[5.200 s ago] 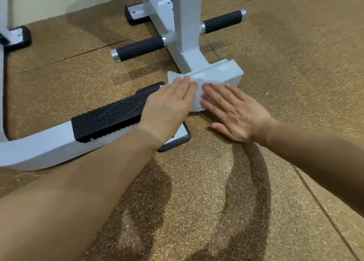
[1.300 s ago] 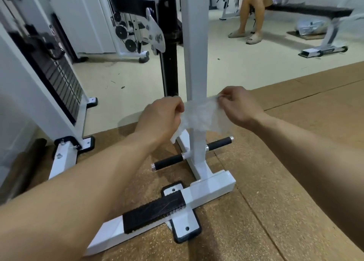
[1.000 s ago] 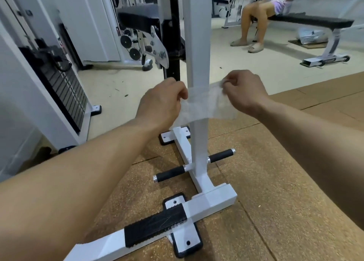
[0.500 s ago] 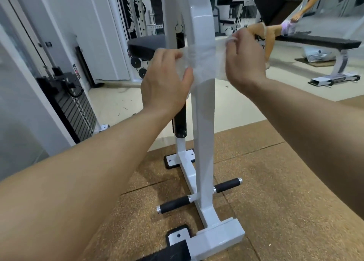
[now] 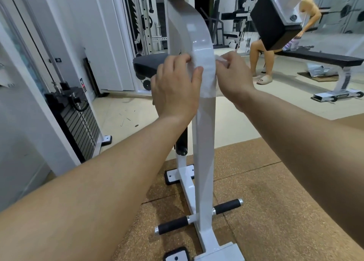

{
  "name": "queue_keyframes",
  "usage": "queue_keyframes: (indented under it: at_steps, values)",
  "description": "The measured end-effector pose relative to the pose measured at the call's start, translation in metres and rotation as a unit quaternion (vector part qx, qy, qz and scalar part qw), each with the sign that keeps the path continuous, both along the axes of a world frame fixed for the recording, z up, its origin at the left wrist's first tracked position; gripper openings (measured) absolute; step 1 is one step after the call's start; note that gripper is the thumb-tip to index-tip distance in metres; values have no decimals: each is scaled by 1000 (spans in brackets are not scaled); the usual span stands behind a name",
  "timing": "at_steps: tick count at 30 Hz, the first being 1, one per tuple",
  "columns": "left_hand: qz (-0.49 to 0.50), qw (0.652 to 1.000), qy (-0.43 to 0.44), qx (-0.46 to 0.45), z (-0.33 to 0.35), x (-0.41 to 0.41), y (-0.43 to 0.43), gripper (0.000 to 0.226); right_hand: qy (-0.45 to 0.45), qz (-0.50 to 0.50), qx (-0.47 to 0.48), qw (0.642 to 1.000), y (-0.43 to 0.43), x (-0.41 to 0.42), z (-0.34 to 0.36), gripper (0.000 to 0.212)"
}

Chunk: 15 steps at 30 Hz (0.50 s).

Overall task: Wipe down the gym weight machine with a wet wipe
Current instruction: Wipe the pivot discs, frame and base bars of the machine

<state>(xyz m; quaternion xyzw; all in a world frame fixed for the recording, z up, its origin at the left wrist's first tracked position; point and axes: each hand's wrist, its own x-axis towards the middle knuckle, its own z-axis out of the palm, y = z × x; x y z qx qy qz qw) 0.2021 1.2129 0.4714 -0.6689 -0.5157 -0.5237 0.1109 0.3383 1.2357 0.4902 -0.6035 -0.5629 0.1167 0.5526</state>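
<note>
A white upright post point(image 5: 204, 142) of the weight machine rises in front of me and curves back near the top. A white wet wipe point(image 5: 204, 71) is wrapped across the front of the post at about chest height. My left hand point(image 5: 175, 87) holds the wipe's left end against the post, thumb on the front. On the other side, my right hand point(image 5: 232, 77) pinches the right end, a crumpled corner showing above its fingers. The post below the wipe looks glossy.
Two black foot pegs point(image 5: 226, 206) stick out low on the post above the cork-brown floor mat point(image 5: 266, 211). A black weight stack point(image 5: 76, 121) stands at left. A black pad point(image 5: 273, 24) hangs at upper right. A person sits on a bench point(image 5: 315, 58) beyond.
Both hands lifted the wipe from the base foot, stretched it around the post and slid it upward; my view rose with them. In the last half second the hands dropped slightly in view.
</note>
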Motion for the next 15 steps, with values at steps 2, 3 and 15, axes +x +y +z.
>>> queue_keyframes:
  at_steps: [2, 3, 15]
  values:
    - [32, 999, 24, 29, 3, -1, 0, 32, 42, -59, 20, 997, 0, -3, 5, 27]
    - [51, 997, 33, 41, 5, -1, 0, 33, 56, -87, 33, 994, -2, -5, 6, 31]
    - [66, 996, -53, -3, 1, 1, 1, 26, 149, 12, 100, 984, -20, -32, -9, 14]
